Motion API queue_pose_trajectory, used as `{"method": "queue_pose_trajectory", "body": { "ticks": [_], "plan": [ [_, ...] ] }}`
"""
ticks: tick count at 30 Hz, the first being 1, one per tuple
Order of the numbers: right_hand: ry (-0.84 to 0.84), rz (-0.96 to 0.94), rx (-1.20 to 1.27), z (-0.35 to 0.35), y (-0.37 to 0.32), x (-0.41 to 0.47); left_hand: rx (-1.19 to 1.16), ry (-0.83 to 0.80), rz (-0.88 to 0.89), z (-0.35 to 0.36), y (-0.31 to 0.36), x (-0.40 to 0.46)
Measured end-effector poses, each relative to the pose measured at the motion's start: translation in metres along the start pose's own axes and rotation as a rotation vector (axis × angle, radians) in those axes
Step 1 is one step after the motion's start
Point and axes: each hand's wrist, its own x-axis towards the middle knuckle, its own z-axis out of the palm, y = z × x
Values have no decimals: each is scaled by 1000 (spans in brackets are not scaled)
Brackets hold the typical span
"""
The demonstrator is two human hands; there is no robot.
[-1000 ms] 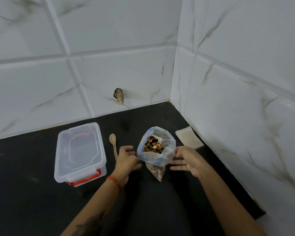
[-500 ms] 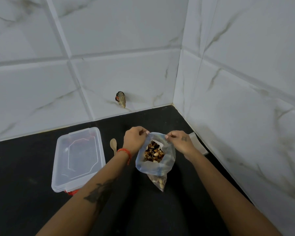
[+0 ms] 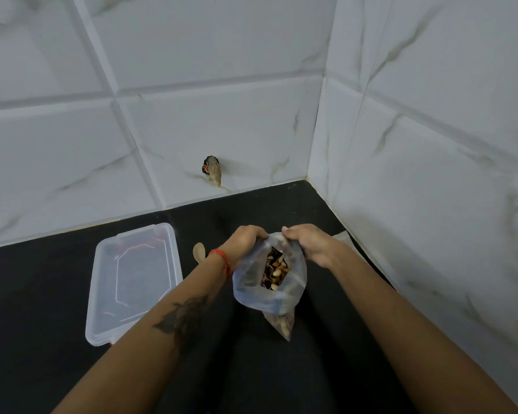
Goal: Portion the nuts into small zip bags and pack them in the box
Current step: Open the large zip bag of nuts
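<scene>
A clear plastic bag (image 3: 269, 297) with mixed nuts (image 3: 274, 271) inside stands on the black counter near the corner. My left hand (image 3: 245, 239) pinches the far left side of its mouth and my right hand (image 3: 310, 242) pinches the far right side, pulling the rim together. A small filled zip bag (image 3: 281, 322) pokes out from under the big bag toward me. The clear lidded box (image 3: 133, 280) sits closed to the left. A wooden spoon (image 3: 198, 252) lies between box and bag, partly hidden by my left wrist.
White tiled walls close in behind and on the right, meeting in a corner. A pale flat stack of small bags (image 3: 343, 236) lies by the right wall behind my right hand. A small dark object (image 3: 213, 170) sticks on the back wall.
Both hands rose from the bag's sides to its far rim and gripped it. The mouth of the bag has narrowed since half a second ago.
</scene>
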Motion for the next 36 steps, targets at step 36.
{"method": "queue_pose_trajectory", "body": {
  "ticks": [36],
  "plan": [
    [345,86,-122,17,52,-72,-287,282,-82,18,-78,-42]
  ]
}}
